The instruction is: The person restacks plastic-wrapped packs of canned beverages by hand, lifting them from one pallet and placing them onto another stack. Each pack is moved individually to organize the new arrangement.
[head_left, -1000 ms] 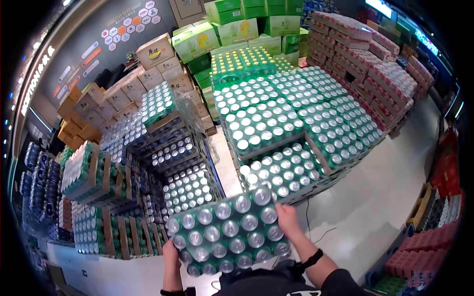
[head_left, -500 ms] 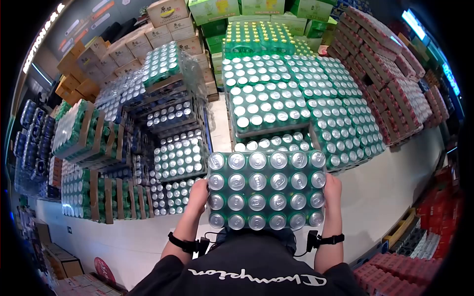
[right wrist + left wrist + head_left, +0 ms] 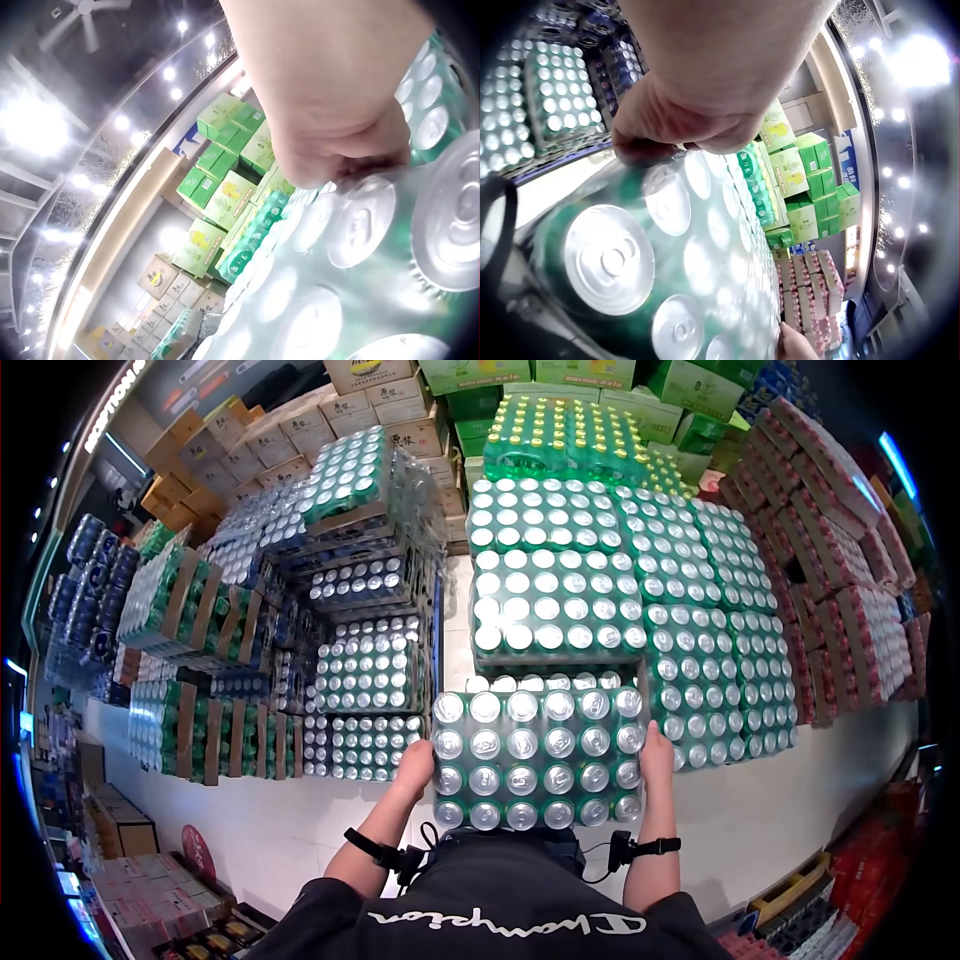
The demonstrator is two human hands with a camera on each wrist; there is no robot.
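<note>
A shrink-wrapped pack of green cans with silver lids (image 3: 540, 760) is held level in front of the person's waist in the head view. At its left end the left hand (image 3: 415, 765) grips the wrap, and the right hand (image 3: 656, 752) grips the opposite end. The wrist views show curled fingers of the left hand (image 3: 682, 120) and of the right hand (image 3: 345, 146) at the pack's edges, fingertips hidden. Just beyond the pack lies a lower layer of cans (image 3: 545, 682), partly covered by it, beside the taller stacked packs (image 3: 555, 600).
Blue and green can packs (image 3: 360, 670) stand at the left, with cardboard-sided packs (image 3: 200, 610) farther left. Green cartons (image 3: 580, 370) and beige cartons (image 3: 410, 435) rise behind. Red can packs (image 3: 860, 640) are stacked at the right. Pale floor (image 3: 740, 830) surrounds the person.
The pack, tilted at first, has levelled and come round to face the stack squarely. Both hands have kept their grip, and the stack now appears closer to the pack.
</note>
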